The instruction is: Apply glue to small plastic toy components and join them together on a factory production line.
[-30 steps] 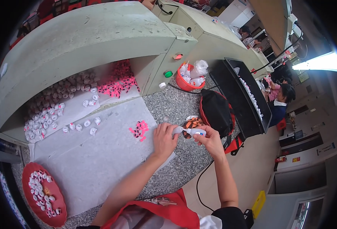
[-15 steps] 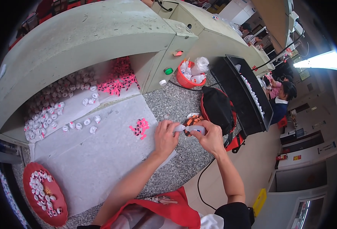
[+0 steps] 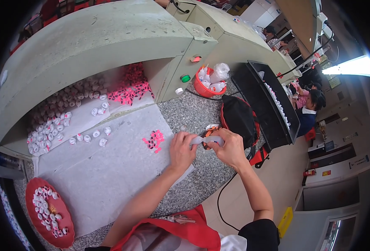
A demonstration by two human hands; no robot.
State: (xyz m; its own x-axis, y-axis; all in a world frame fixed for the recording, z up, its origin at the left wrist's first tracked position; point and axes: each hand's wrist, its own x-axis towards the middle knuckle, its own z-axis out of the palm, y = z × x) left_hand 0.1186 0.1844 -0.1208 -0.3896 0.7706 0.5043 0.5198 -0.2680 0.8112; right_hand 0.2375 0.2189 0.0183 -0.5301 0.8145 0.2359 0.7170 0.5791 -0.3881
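Note:
My left hand point(image 3: 183, 147) is closed on a small translucent white piece point(image 3: 196, 141), perhaps a cap or bottle top; its exact kind is unclear. A small translucent squeeze bottle point(image 3: 215, 140) lies sideways in my closed right hand point(image 3: 231, 148). Its narrow end meets the piece in my left fingers; whether they are joined cannot be made out. Just behind the bottle is a small heap of orange and dark pieces point(image 3: 210, 130), partly hidden by my right hand. Left of my hands, flat pink pieces with dark spots point(image 3: 154, 140) lie on a white sheet point(image 3: 109, 167).
A grey-green machine point(image 3: 109, 37) with an opening holds many white and pink pieces. A red plate point(image 3: 61, 205) of small white pieces stands near left. Beyond my hands are a red basket point(image 3: 208, 90) of bottles, a black bag point(image 3: 237, 115) and a black tray point(image 3: 258, 90).
My right hand has turned slightly and moved a little left, its fingers now covering more of the bottle and heap. My left hand has barely moved.

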